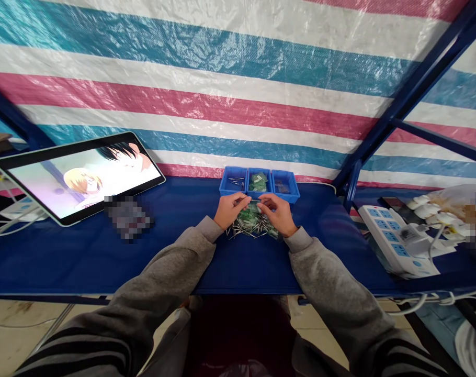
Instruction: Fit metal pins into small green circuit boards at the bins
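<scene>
Both my hands rest on the blue table, over a loose heap of small green parts and thin metal pins. My left hand has its fingers curled and pinched toward the middle. My right hand is pinched the same way, with its fingertips close to those of the left. Whatever sits between the fingertips is too small to name. Just behind the hands stand three joined blue bins: the left one holds pins, the middle one green parts, the right one something dark.
A tablet showing a cartoon leans at the left, beside a blurred dark object. At the right lie a white power strip with chargers and cables. A striped tarp hangs behind, and blue frame bars rise at the right.
</scene>
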Demonstrator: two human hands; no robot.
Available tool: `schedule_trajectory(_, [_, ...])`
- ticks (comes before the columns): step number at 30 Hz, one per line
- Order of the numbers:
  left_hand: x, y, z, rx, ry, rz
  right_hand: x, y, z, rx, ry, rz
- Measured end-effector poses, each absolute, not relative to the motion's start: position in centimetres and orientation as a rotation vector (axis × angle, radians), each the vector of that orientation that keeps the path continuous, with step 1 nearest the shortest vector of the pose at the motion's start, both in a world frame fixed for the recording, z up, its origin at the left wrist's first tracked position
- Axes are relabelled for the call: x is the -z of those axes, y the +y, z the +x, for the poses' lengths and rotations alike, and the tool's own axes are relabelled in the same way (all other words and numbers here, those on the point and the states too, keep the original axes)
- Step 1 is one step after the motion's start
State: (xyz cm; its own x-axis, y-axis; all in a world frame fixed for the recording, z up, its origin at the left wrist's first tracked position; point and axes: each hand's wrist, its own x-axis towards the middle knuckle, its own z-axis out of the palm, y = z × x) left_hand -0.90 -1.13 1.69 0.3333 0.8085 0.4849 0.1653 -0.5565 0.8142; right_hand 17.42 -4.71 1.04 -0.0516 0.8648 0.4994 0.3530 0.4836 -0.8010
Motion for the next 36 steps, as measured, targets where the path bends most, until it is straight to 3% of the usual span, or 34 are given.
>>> schedule_trajectory(24, [-1.62, -0.85, -0.71, -1.082, 0.747, 1.679, -1.29, -4.86, 17.37, -0.507, -1.683, -1.098])
schedule_trajectory(36, [-1.16, -0.75, -0.82, -1.225, 0.769, 1.740, -1.26, -4.83, 17.24, -0.518, -1.732, -1.092])
